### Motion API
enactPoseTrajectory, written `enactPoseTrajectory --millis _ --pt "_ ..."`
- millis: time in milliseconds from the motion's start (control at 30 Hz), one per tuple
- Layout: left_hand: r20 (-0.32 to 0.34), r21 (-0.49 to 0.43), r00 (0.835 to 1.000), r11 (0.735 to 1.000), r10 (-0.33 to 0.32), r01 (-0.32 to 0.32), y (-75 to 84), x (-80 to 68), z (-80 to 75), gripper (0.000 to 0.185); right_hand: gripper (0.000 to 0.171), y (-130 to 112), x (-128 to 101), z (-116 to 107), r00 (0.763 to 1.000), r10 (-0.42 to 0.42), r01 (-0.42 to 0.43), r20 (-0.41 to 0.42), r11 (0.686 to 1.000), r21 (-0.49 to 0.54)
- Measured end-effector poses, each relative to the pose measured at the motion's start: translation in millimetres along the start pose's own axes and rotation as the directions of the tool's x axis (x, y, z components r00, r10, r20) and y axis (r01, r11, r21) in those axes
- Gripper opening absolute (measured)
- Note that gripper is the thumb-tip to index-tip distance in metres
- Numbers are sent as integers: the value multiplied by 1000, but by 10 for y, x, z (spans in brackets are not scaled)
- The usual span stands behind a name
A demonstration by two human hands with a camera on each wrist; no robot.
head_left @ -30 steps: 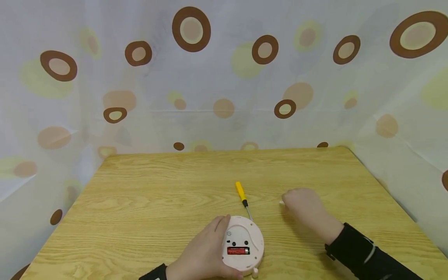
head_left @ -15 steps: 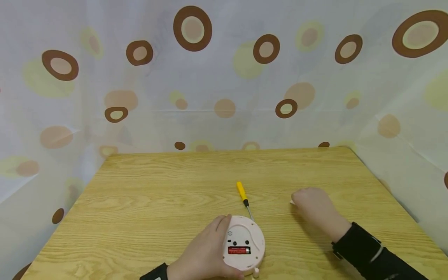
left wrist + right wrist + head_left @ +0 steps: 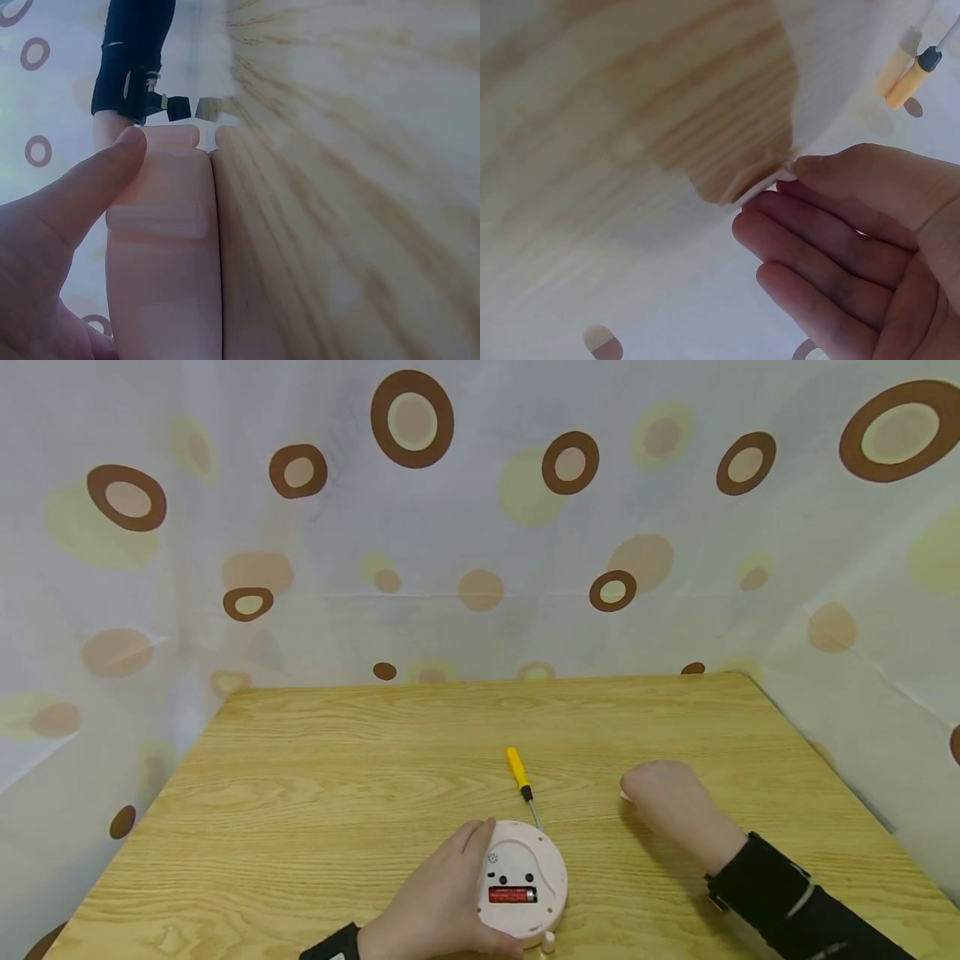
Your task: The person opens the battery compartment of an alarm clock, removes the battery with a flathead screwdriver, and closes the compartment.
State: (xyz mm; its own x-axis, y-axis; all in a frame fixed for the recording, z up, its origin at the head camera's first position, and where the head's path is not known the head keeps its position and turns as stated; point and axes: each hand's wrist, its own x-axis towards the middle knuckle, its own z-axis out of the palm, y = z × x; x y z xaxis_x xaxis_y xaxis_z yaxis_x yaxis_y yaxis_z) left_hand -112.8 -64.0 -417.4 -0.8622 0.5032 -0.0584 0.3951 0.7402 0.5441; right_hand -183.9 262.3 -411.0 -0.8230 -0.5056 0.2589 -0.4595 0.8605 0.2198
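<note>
Battery (image 3: 512, 895) seated, uncovered, in pink device (image 3: 551, 864). Left hand (image 3: 442, 897) gripping device; right hand (image 3: 855, 240) pinching small pale piece (image 3: 759, 189), likely cover, not yet fitted.

black right sleeve (image 3: 840, 920), broad black wrist strap (image 3: 756, 878); black left wristband (image 3: 328, 946), white mark (image 3: 340, 956).

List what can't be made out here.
Underside of the pink device: head view, turned toward the table.
Part of its rim: head view, left hand covers it.
Screwdriver tip: head view, behind the device; right wrist view, past the edge.
Outline of the pale piece: right wrist view, nearly edge-on, right hand covers one end.
Battery print: head view, too small.
</note>
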Motion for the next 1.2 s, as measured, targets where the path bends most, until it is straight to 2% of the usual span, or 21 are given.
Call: enactPoseTrajectory --millis 167,300,600,833,1033,1200 --pt "1 -1 1000 1000 6 -6 -6 5 2 136 49 -29 22 -33 998 5 -4 59 1000 -5" --pt "0 -3 1000 1000 6 -6 -3 9 4 136 47 -33 30 -53 997 9 -8 76 1000 -3" --pt "-2 2 1000 1000 7 -7 12 7 7 136 49 -22 7 -35 999 18 -19 47 1000 10" --pt "5 -7 1000 1000 6 -6 13 5 0 137 41 -36 -2 -30 999 -6 7 44 1000 -16" --pt "17 -13 1000 1000 -8 8 13 12 -8 138 41 -29 -15 -19 999 -32 31 -11 999 -38" --pt "18 -3 1000 1000 -11 11 16 15 -4 138 38 -31 -15 -32 1000 -14 14 10 999 -32"
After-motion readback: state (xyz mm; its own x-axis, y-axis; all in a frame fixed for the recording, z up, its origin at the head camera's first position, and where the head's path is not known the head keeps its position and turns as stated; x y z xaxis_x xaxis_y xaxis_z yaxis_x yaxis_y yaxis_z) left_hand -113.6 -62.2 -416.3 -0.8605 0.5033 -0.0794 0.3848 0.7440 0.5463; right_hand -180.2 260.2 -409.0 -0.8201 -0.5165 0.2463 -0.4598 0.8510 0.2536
